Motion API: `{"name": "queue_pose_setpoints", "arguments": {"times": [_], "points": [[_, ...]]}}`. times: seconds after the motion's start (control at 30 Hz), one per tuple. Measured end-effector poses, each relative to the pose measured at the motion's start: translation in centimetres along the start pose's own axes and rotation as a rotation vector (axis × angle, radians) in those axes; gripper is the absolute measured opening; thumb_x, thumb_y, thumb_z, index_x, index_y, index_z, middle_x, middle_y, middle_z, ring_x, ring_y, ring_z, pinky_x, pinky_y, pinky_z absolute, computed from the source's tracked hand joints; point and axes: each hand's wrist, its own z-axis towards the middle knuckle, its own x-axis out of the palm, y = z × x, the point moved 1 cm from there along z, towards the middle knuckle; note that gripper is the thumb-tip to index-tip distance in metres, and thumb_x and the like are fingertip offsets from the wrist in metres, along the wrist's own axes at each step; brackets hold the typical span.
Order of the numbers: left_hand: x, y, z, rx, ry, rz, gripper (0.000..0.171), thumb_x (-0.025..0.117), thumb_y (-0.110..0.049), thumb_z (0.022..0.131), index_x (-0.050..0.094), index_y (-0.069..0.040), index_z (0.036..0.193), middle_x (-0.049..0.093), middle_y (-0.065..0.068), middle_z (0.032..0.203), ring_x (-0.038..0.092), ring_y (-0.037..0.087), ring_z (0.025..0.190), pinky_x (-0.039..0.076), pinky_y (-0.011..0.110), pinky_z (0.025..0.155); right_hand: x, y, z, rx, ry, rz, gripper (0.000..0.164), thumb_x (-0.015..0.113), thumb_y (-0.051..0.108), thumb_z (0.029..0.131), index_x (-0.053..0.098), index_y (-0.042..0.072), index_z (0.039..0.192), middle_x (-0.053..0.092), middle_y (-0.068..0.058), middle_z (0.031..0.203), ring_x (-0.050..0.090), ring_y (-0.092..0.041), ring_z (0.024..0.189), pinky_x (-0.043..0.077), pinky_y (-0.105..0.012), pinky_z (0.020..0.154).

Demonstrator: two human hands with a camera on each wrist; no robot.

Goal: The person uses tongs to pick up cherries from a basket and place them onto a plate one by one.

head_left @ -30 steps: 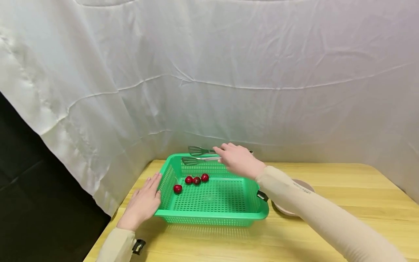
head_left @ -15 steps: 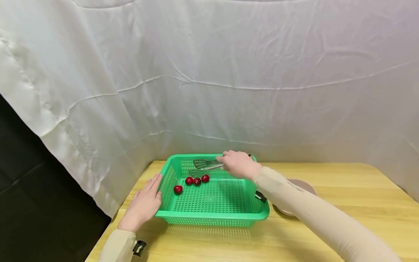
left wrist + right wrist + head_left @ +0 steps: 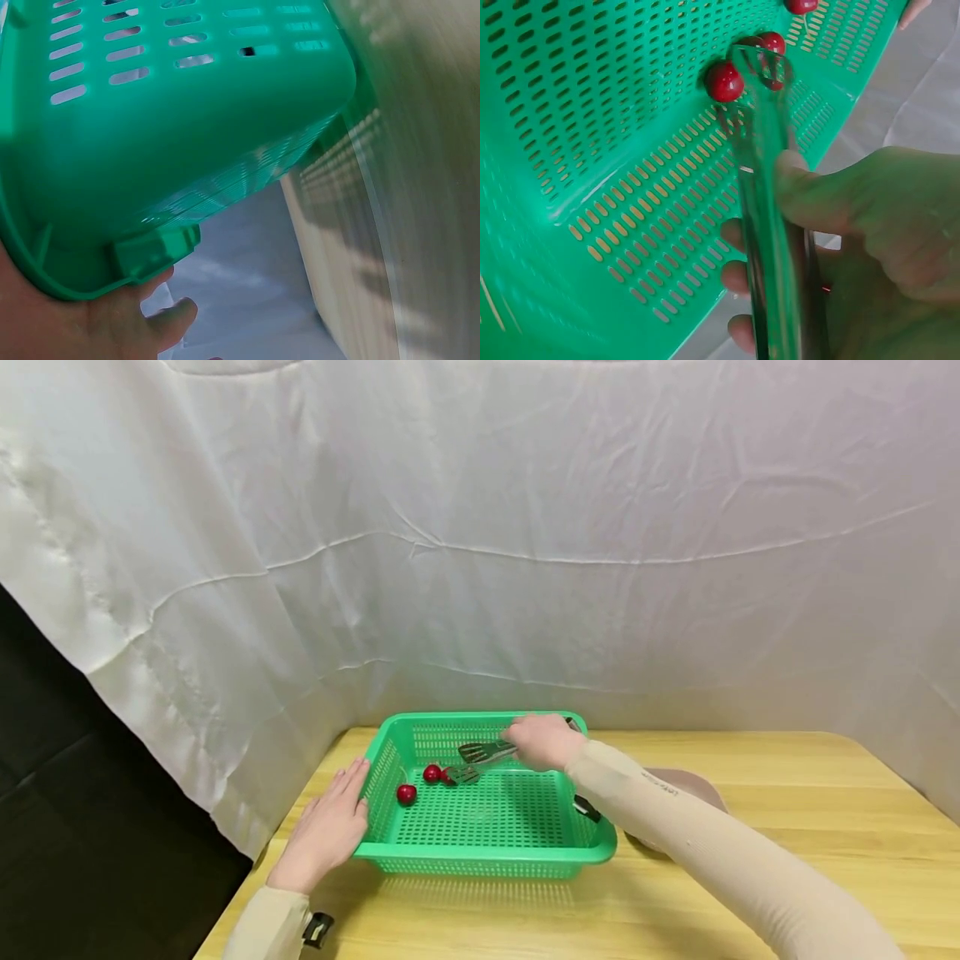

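My right hand (image 3: 542,742) grips metal tongs (image 3: 487,750) with slotted ends, held inside a green plastic basket (image 3: 480,862). The two tong heads stand apart, close over red cherries (image 3: 432,772) near the basket's back left. One cherry (image 3: 407,793) lies apart, nearer the left wall; another is hidden by the tongs in the head view. From the right wrist, a cherry (image 3: 724,81) shows right beside the tong tips. My left hand (image 3: 327,822) rests along the basket's left rim, fingers extended; in the left wrist view its fingers (image 3: 174,324) show beneath the rim.
On the wooden table (image 3: 810,810), a round pinkish-brown plate (image 3: 693,785) stands right of the basket, partly hidden by my right forearm. A pale curtain (image 3: 525,527) hangs behind the table, and dark cloth (image 3: 90,827) lies beyond its left edge.
My right hand has lowered the tongs from above the back rim into the basket, down to the cherries. The tong heads now cover the rightmost cherry. The left hand stays put.
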Motion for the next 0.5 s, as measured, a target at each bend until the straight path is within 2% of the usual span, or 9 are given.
{"name": "queue_pose_setpoints", "arguments": {"times": [0.1,0.2,0.33,0.5], "points": [[0.01,-0.18,-0.01,0.003,-0.001,-0.004,0.057,0.035,-0.018,0.104,0.019,-0.004,0.157,0.015,0.015,0.162,0.015,0.041,0.146,0.015,0.069,0.110,0.15,-0.09,-0.16,-0.002,-0.003,0.006,0.036,0.069,0.017,0.093,0.066,0.015,0.129,0.066,-0.004,0.123,0.060,-0.025,0.114,0.056,-0.044,0.080],[0.00,-0.26,0.01,0.010,-0.007,-0.004,0.057,0.036,-0.017,0.104,0.020,-0.004,0.157,0.016,0.015,0.162,0.015,0.042,0.145,0.016,0.069,0.110,0.14,-0.02,-0.27,-0.008,-0.019,0.036,0.032,0.070,0.013,0.092,0.069,0.016,0.124,0.068,-0.003,0.120,0.062,-0.025,0.112,0.055,-0.042,0.079],[0.01,-0.16,-0.15,0.013,-0.009,-0.004,0.057,0.036,-0.018,0.104,0.020,-0.004,0.157,0.016,0.015,0.162,0.016,0.042,0.145,0.017,0.068,0.110,0.00,0.31,-0.25,0.004,-0.005,0.067,0.034,0.069,0.012,0.093,0.069,0.019,0.126,0.068,-0.002,0.122,0.062,-0.025,0.114,0.055,-0.040,0.078],[-0.03,-0.01,-0.46,0.009,-0.012,-0.008,0.057,0.036,-0.017,0.104,0.020,-0.004,0.157,0.016,0.015,0.162,0.016,0.043,0.145,0.017,0.069,0.110,0.05,0.65,-0.03,0.002,0.019,0.054,0.037,0.067,0.015,0.095,0.066,0.020,0.131,0.066,-0.002,0.126,0.060,-0.024,0.118,0.055,-0.039,0.082]]}}
